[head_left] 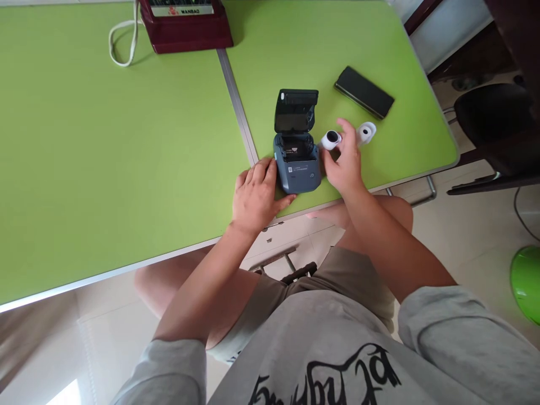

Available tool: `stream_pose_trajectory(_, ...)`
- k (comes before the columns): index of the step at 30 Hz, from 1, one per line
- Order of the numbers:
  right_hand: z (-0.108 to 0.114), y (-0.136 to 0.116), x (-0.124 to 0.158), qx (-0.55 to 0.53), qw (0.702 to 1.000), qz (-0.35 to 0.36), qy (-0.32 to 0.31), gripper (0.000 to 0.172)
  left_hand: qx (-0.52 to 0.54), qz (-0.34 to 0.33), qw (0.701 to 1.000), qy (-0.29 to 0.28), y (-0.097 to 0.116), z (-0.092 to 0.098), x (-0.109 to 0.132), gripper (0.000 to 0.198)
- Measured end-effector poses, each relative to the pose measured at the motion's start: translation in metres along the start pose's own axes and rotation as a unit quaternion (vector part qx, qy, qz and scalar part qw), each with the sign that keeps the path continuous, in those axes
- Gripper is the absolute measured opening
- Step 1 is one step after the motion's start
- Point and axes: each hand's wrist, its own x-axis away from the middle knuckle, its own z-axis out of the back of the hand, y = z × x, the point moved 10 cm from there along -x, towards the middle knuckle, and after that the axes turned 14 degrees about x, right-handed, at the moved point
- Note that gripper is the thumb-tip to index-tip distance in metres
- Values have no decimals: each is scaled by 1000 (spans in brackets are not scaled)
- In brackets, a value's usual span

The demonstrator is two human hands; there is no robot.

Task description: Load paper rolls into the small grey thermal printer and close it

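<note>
A small blue-grey printer (300,166) sits near the front edge of the green table (105,157), its black lid (295,109) flipped up and the paper bay open. My left hand (255,194) rests against the printer's left side, fingers curled on it. My right hand (346,160) is just right of the printer, its fingers apart and reaching toward a white paper roll (331,139) that lies beside the printer. A second white roll (366,133) lies a little further right.
A black phone (364,92) lies beyond the rolls. A dark red box (185,25) with a white cord (124,39) stands at the table's far edge. A metal seam (236,104) splits the tabletop. A dark chair (498,124) stands right; a green stool (526,281) is on the floor.
</note>
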Motion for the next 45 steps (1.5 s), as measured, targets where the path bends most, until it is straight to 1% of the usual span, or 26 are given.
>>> stream_pose_trajectory(2,-3,-4,1,3,1000,15,-18,52,-1,2,1000,-1,0,0,0,83)
stream_pose_trajectory(5,-4,-12,1,35,998,47,-29,46,-5,4,1000,-7,1,0,-1,85)
stream_pose_trajectory(9,-2,-15,1,52,997,42,-33,42,-8,8,1000,-9,0,1,-1,84)
stream_pose_trajectory(11,-3,-13,0,31,999,34,-29,44,-7,6,1000,-5,1,1,-1,82)
stream_pose_trajectory(14,-6,-2,1,-30,999,4,-10,50,-5,-1,1000,0,1,1,0,80)
stream_pose_trajectory(17,-6,8,2,-76,997,-21,6,45,-7,-1,1000,0,1,1,0,80)
stream_pose_trajectory(19,4,5,3,-84,996,-14,24,41,-7,0,1000,-3,1,1,0,81)
stream_pose_trajectory(21,19,-7,3,-70,997,2,29,38,-8,2,1000,-6,1,1,0,82)
stream_pose_trajectory(22,26,-16,2,-53,998,12,18,38,-8,3,1000,-7,1,1,0,82)
stream_pose_trajectory(24,35,-37,-3,3,999,29,-27,35,-8,4,1000,-7,1,1,0,82)
stream_pose_trajectory(26,37,-58,-9,55,994,55,-83,32,-6,2,1000,-5,1,1,0,83)
stream_pose_trajectory(28,35,-74,-15,87,985,82,-124,28,-5,2,1000,-4,1,1,0,84)
stream_pose_trajectory(31,27,-83,-22,94,978,107,-150,23,-7,6,1000,-14,1,0,0,85)
stream_pose_trajectory(34,19,-79,-26,86,979,122,-139,19,-10,9,1000,-21,2,0,0,87)
stream_pose_trajectory(38,10,-70,-30,62,980,155,-104,21,-14,13,1000,-18,3,0,0,89)
stream_pose_trajectory(40,8,-69,-30,33,980,174,-94,15,-17,12,1000,-15,3,1,-1,88)
stream_pose_trajectory(42,10,-72,-30,7,977,196,-83,8,-19,9,1000,-13,3,0,-1,88)
stream_pose_trajectory(45,22,-79,-24,-10,974,219,-54,11,-19,7,1000,-7,2,-1,-1,89)
